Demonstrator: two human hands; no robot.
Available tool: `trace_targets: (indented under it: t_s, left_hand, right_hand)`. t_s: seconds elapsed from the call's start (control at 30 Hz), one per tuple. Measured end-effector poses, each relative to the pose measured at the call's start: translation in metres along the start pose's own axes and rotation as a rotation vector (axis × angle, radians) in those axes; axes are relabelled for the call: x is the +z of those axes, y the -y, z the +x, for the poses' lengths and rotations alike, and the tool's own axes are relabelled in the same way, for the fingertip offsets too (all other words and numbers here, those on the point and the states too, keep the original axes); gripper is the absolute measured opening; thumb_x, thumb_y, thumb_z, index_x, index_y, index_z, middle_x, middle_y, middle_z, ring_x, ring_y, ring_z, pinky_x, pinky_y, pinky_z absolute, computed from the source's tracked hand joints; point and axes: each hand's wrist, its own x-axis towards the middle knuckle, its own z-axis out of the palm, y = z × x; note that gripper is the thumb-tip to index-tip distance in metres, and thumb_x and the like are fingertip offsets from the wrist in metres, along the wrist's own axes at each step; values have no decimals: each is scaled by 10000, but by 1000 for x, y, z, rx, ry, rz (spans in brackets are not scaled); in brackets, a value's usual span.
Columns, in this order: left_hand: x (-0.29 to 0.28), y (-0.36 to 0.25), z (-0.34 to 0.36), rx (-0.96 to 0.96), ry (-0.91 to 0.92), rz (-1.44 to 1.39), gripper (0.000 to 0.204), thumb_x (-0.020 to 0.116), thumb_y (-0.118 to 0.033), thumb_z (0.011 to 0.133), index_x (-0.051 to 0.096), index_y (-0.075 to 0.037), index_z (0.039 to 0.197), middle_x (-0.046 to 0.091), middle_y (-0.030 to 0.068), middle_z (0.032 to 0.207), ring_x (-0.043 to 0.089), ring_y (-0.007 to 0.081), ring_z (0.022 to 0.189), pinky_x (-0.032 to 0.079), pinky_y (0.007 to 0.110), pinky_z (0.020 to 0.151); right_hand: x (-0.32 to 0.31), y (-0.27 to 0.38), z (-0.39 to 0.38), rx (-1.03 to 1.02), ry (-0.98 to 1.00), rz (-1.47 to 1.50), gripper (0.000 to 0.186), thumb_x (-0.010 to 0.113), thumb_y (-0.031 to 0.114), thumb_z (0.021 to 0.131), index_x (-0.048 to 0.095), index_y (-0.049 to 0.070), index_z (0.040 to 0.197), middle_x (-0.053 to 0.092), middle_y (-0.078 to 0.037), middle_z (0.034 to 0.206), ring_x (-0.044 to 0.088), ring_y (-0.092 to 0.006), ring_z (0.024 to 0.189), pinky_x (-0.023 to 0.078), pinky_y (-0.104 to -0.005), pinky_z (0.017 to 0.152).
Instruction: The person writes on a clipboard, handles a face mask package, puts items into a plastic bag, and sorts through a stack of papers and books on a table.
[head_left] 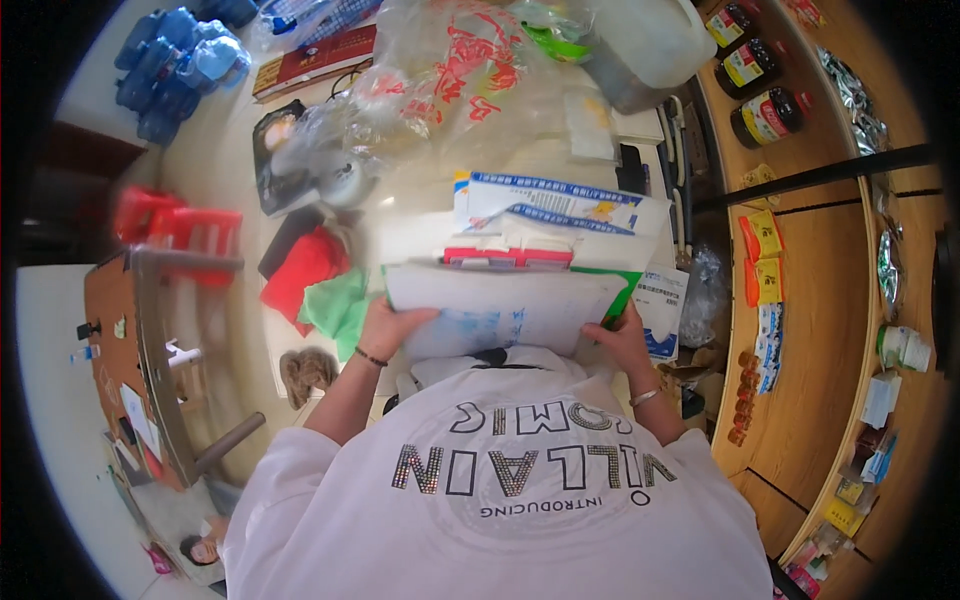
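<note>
Between my two hands is a wide, flat white booklet (470, 305) with green edges and faint blue marks on its face. My left hand (395, 328) grips its left side, thumb across the front. At its right side my right hand (622, 345) holds on in the same way, near a green corner. Just beyond its top edge lie a pink and white pack (510, 257) and a white and blue printed package (550, 205). Red cloth (305, 275) and green cloth (338, 308) lie left of my left hand. The fingers behind the booklet are hidden.
Clear plastic bags (450, 90) spread over the far side, beside a translucent tub (650, 50). A wooden shelf (800, 400) with dark bottles (765, 118) and small packets runs along the right. A red stool (195, 225) and blue water jugs (165, 80) stand left.
</note>
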Motion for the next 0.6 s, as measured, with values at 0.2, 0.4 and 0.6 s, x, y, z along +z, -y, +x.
trace_targets:
  t_s: [0.2, 0.4, 0.6]
  left_hand:
    - [9, -19, 54, -9, 33, 111, 609, 746, -191, 699, 460, 51, 1178, 610, 99, 1028, 592, 175, 872, 486, 297, 765]
    - [-15, 16, 39, 132, -132, 425, 470, 700, -239, 731, 506, -26, 1102, 595, 95, 954, 573, 205, 851, 470, 310, 736]
    - [3, 37, -48, 157, 26, 1099, 230, 571, -157, 762, 522, -81, 973, 546, 124, 895, 535, 324, 844, 446, 424, 684]
  right_hand:
    - [-8, -7, 43, 105, -54, -26, 429, 718, 53, 698, 517, 34, 1076, 592, -29, 898, 567, -127, 722, 476, -245, 657]
    - [-8, -19, 43, 95, -107, 57, 361, 711, 75, 713, 542, 46, 1030, 597, -17, 847, 556, -112, 715, 460, -245, 616]
    - [-21, -24, 46, 177, -75, -40, 371, 710, 96, 721, 538, 24, 1041, 604, -42, 879, 560, -116, 749, 463, -253, 632]
